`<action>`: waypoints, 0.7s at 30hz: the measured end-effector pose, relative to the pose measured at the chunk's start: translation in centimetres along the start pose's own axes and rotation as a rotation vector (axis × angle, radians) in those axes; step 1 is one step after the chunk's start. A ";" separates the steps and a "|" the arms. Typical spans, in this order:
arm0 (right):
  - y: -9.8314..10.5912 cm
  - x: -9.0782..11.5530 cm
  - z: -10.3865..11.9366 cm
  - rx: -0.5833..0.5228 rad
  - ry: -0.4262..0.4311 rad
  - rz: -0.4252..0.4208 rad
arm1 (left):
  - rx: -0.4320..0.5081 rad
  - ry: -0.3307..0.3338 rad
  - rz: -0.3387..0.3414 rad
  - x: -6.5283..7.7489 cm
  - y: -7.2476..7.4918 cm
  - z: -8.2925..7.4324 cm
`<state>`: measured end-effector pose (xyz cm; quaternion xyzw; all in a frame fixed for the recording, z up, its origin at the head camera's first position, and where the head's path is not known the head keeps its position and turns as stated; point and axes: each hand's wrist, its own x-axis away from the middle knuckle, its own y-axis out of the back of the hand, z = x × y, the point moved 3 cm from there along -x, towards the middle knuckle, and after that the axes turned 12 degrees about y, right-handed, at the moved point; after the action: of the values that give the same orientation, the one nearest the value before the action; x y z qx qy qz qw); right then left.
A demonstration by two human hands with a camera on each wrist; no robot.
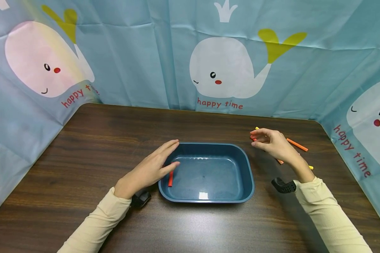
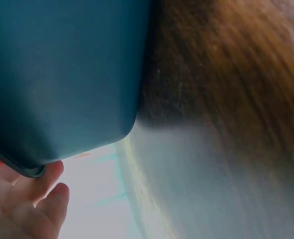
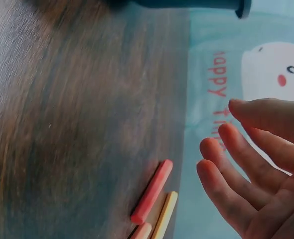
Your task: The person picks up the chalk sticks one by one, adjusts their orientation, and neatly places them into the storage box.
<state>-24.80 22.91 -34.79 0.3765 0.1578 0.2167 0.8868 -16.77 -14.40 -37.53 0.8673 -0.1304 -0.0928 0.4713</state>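
Right hand (image 1: 273, 144): thumb and fingers stand apart above the right-side sticks; I see nothing between them.
Loose red stick (image 3: 151, 191): on the table (image 1: 114, 133), right of the tray, near those fingertips; I judge an off-centre pinch could tip it or send it rolling.
Far yellow stick (image 3: 165, 215): just beside the red one; a wide grasp could nudge it or catch both.
Orange stick (image 1: 297, 144): at the right, past the hand; a careless sweep of the wrist could knock it farther right.
Left hand (image 1: 149, 167): fingers extended, touching the tray's left rim, and I see no clamp; a sideways push could slide the tray.
Blue tray (image 1: 206, 201): one red stick (image 1: 170, 179) lies inside by the left wall; a jolt could roll it.
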 end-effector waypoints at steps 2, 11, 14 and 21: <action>0.0 0.0 -0.2 0.005 -0.002 -0.003 | -0.004 -0.008 -0.012 0.0 0.0 0.0; 0.1 -0.2 -1.5 0.060 -0.019 0.014 | 0.022 -0.005 -0.022 0.1 0.1 0.0; 0.0 -0.4 -2.0 0.078 -0.029 0.025 | 0.032 -0.004 -0.022 0.1 0.1 0.0; 0.0 -0.5 -2.6 0.081 -0.042 0.034 | 0.046 0.004 -0.020 0.1 0.1 0.1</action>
<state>-26.42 24.21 -36.49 0.4194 0.1414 0.2169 0.8701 -16.70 -14.58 -37.50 0.8794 -0.1230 -0.0928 0.4504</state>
